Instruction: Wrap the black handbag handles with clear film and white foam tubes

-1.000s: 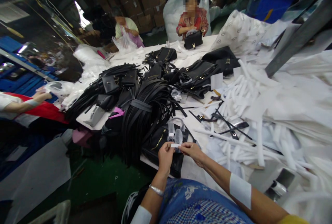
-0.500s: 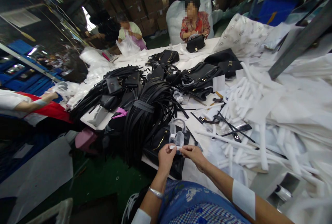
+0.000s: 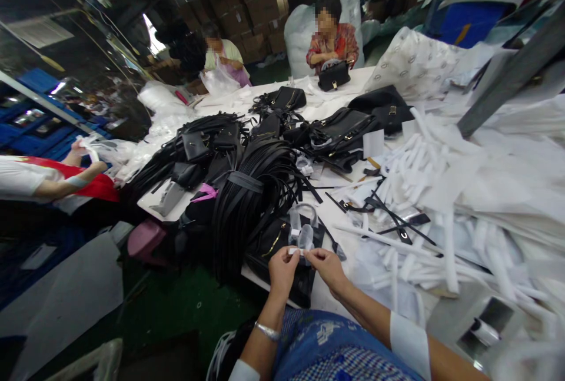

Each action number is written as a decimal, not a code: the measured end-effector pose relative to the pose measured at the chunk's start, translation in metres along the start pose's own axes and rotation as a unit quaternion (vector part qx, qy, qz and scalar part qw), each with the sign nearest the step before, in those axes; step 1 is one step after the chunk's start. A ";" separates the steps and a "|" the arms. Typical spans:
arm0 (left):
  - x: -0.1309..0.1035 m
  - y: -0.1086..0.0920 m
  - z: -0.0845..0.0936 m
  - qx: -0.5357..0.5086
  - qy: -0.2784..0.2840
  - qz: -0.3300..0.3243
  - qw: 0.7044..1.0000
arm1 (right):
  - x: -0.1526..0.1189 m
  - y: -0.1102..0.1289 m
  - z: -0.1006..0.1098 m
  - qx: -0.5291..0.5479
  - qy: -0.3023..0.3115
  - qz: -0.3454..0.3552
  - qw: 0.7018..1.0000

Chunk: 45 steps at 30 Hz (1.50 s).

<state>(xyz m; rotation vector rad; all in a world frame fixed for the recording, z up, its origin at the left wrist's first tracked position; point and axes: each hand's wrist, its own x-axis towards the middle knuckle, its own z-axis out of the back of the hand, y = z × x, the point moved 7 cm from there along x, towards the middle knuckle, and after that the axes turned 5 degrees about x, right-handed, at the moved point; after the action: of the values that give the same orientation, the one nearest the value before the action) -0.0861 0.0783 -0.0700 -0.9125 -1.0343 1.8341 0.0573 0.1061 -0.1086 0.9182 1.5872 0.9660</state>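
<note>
Between both hands, above the near edge of the table, is a small white strip (image 3: 296,251), perhaps tape or a label. My left hand (image 3: 282,269) pinches its left end between thumb and forefinger. At its right end, the fingers of my right hand (image 3: 325,268) are closed in a pinch. Just beneath lies a black handbag (image 3: 269,245) with a gold zip. On the bag rests a handle wrapped in clear plastic (image 3: 305,234), right behind the strip. Whether the strip touches the wrapping I cannot tell.
A thick bundle of black straps (image 3: 247,192) lies left of the bag. White foam rods (image 3: 401,163) and sheets cover the right side. More black bags (image 3: 339,128) lie further back. Two people sit across the table; another person's arms (image 3: 75,181) work at the left.
My right hand has shifted slightly left along the strip, so less of it shows between my fingers. The person at the left has raised a hand with white material.
</note>
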 end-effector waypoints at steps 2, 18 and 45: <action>0.001 0.001 0.000 0.022 0.002 0.005 1.000 | 0.000 0.002 0.001 -0.008 -0.004 0.009 1.000; -0.016 -0.033 -0.003 0.309 -0.049 -0.067 0.948 | -0.004 -0.001 -0.005 -0.051 0.011 0.053 0.997; -0.003 -0.009 0.004 0.114 -0.007 -0.015 0.993 | -0.006 -0.004 -0.004 -0.101 -0.046 0.066 0.992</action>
<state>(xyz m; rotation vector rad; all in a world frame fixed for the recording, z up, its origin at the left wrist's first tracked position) -0.0857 0.0772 -0.0597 -0.7435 -0.8210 1.8895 0.0541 0.0986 -0.1092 0.9220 1.3371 1.1381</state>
